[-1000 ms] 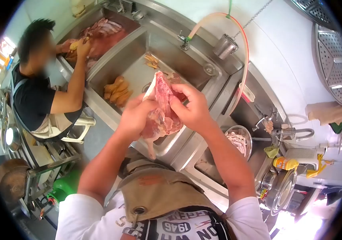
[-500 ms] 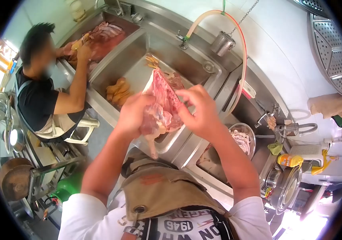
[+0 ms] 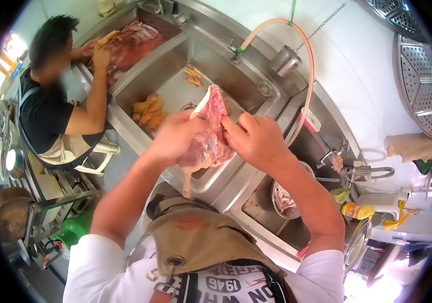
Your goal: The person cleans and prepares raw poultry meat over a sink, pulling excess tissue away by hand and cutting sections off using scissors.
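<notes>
A raw, opened poultry carcass (image 3: 207, 144) is held up over the near side of a steel sink (image 3: 173, 96). Its red inner side faces me and one leg dangles at the lower left. My left hand (image 3: 175, 137) is closed around its left side, the fingertips partly hidden by meat. On the opposite edge, my right hand (image 3: 256, 139) has its fingers curled and pressed against the flesh. Beyond the carcass, yellow poultry pieces (image 3: 148, 113) lie at the sink's left, and yellow poultry feet (image 3: 193, 76) lie farther back.
At left, a seated person (image 3: 49, 111) works at a second sink holding raw meat (image 3: 140, 33) in reddish liquid. A metal bowl (image 3: 275, 199) with pale meat sits in the right basin. A hose (image 3: 309, 76) arches above the tap (image 3: 234, 52).
My right hand has closed in on the carcass edge, its fingers now more curled against the flesh. The carcass appears narrower and more upright. The view has shifted slightly.
</notes>
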### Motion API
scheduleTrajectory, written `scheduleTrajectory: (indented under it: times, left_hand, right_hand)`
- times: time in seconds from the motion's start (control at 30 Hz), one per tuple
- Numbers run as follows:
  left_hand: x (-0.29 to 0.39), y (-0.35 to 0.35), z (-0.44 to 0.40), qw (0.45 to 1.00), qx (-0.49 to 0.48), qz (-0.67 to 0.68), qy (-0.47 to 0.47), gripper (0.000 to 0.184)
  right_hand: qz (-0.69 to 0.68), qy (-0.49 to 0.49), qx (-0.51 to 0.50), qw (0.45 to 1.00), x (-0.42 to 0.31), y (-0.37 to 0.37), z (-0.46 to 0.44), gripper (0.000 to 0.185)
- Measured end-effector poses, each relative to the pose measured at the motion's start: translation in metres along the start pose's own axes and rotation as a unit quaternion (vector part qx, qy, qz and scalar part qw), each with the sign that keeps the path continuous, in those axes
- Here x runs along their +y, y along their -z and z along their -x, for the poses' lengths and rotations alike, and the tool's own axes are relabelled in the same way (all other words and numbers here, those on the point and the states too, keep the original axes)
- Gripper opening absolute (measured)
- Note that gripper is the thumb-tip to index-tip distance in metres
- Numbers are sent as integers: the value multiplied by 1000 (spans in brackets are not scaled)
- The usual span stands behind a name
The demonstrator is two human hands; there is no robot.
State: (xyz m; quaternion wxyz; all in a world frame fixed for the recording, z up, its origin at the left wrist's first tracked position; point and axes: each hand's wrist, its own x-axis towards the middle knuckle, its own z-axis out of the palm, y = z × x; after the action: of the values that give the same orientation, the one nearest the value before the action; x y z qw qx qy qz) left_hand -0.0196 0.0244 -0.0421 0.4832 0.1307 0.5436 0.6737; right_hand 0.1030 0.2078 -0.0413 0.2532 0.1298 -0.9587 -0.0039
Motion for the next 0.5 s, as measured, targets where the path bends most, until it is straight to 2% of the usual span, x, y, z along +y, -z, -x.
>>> scheduleTrajectory:
  times: [0.17, 0.43, 0.5]
  left_hand:
    - [-1, 4, -2, 998, -36, 9, -46, 23]
    - [-10, 6, -4, 998, -38, 57, -10, 23]
    - [-9, 7, -3, 997, -37, 69, -8, 23]
  right_hand:
    - [-86, -62, -47, 993, 0, 7, -9, 19]
    - [-139, -46, -70, 987, 4, 4, -6, 19]
    - [-161, -81, -40, 983, 3, 0, 2, 19]
